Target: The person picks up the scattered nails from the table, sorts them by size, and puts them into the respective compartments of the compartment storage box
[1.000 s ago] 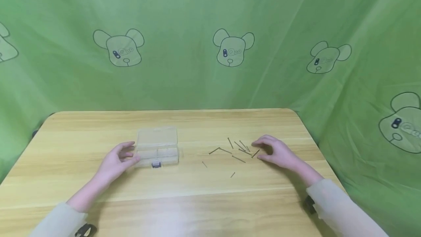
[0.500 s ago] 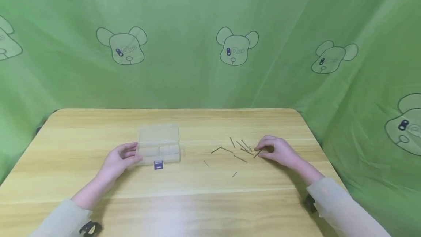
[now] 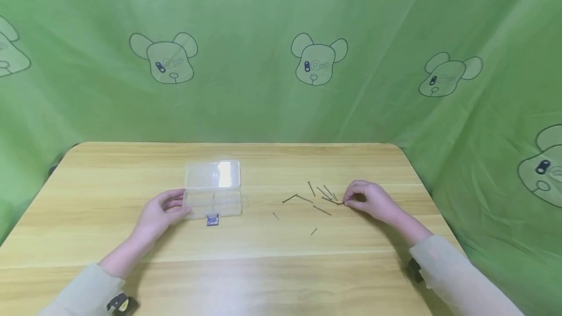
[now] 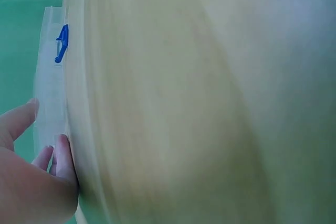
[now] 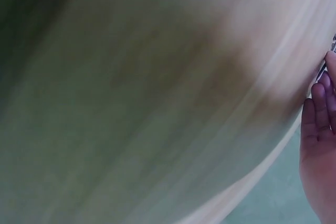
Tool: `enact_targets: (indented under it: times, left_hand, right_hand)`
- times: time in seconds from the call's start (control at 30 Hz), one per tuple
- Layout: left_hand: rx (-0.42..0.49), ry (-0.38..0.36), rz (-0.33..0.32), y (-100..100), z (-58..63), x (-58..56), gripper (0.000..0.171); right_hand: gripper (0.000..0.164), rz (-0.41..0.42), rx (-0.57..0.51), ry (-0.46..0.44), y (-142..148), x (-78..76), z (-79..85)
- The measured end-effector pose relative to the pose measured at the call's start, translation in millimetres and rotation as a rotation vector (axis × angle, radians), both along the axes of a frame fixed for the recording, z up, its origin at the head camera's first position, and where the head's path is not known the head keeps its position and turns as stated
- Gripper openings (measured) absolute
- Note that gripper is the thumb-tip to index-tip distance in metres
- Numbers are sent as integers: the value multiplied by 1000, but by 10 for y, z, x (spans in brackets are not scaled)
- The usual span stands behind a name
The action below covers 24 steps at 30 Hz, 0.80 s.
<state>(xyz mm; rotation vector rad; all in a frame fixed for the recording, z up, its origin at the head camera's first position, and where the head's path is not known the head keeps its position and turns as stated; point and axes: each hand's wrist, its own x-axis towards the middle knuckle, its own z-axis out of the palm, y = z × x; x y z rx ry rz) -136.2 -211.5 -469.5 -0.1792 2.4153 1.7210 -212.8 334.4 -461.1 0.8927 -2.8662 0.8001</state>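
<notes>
In the head view, a clear plastic box (image 3: pixel 202 200) with a raised lid (image 3: pixel 202 175) and a blue latch (image 3: pixel 212 220) stands left of centre. My left hand (image 3: pixel 159 212) holds its left end between thumb and fingers; the left wrist view shows the thumb (image 4: pixel 23 116) on one side of the box. To the right, my right hand (image 3: pixel 370 201) pinches the end of a thin dark nail (image 3: pixel 340 204) by thumb and forefinger. Several similar nails (image 3: pixel 322 210) lie loosely scattered left of that hand. The right wrist view barely catches the fingers (image 5: pixel 318 103).
Two shorter nails lie nearer to me, one (image 3: pixel 275 216) toward the box and another (image 3: pixel 313 231) at the front. The wooden table (image 3: pixel 246 267) ends at a green curtain (image 3: pixel 246 111) printed with bear heads.
My right thumb and forefinger have come together on the nail, which has turned flatter. The blue latch hangs lower than before. My left hand stays at the box's left end.
</notes>
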Motion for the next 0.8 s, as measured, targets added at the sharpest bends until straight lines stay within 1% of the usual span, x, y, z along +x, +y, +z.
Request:
enact_targets:
  times: [0.13,0.2,0.4,0.57,0.7,0.8]
  left_hand:
    - [22,18,-6,-22,-14,1,72]
    - [35,21,-2,-30,-16,6,71]
    - [54,28,6,-36,-32,8,69]
    - [49,47,9,-28,-47,12,68]
    - [42,50,13,-25,-50,21,67]
    - [45,44,13,-28,-54,19,68]
  right_hand:
    - [18,15,-5,7,0,-10,-6]
    - [18,13,-11,-4,3,-23,-19]
    - [17,-43,-20,-90,-18,-47,-7]
    - [11,-77,-71,-137,-126,-49,83]
    - [8,-81,-88,-169,-283,-86,181]
    - [7,-79,-98,-214,-416,-126,259]
